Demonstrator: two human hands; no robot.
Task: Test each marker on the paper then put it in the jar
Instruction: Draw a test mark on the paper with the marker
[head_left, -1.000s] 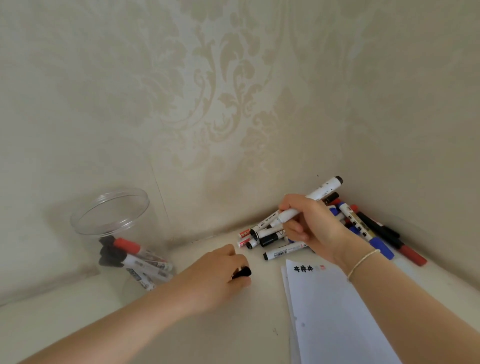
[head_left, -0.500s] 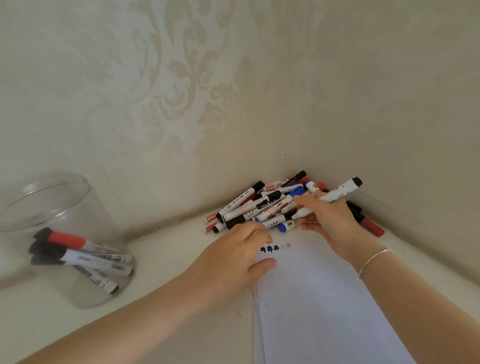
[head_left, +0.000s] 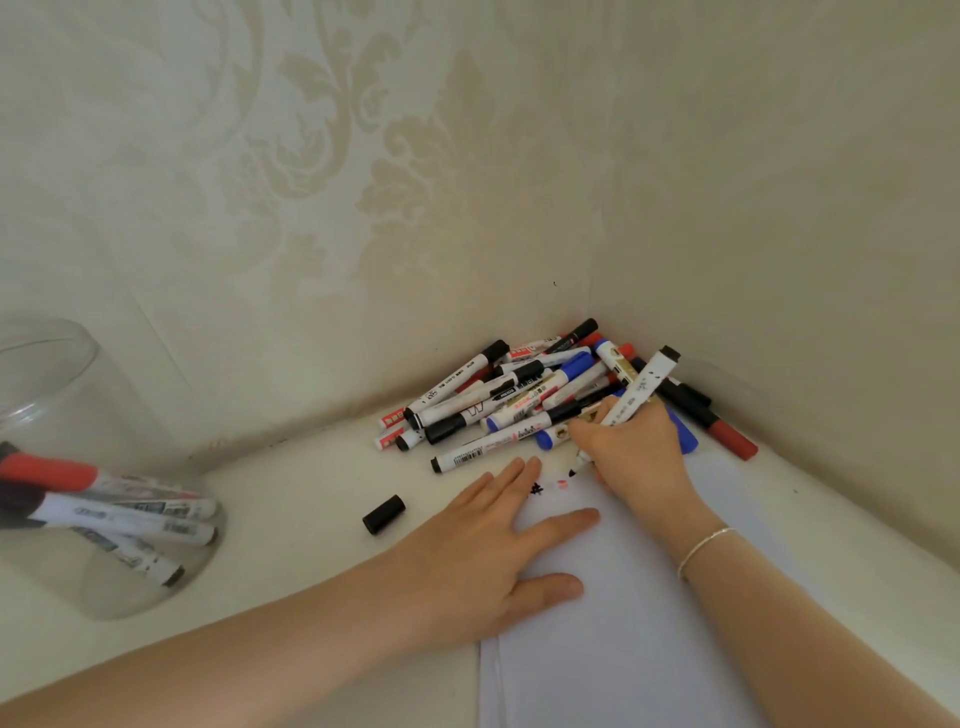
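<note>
Cream worktop (head_left: 291, 525), papered corner: my left hand (head_left: 485, 558) has dropped the black cap (head_left: 384, 514) and now lies spread on the paper (head_left: 623, 623); my right hand (head_left: 636, 447) pinches the marker (head_left: 631, 402), tip down by earlier scribbles. Test begins; the jar (head_left: 78, 467) waits far left.

The jar (head_left: 98, 467) stands far left on the bench (head_left: 291, 499), with a few markers (head_left: 119, 514) lying inside it. A big pile of markers (head_left: 524, 395) sits at the back, in the corner where two walls meet. The paper (head_left: 649, 623) lies in front of that pile — on the right side. A loose cap (head_left: 384, 514) lies on the bench between jar and paper, nearer the paper.
</note>
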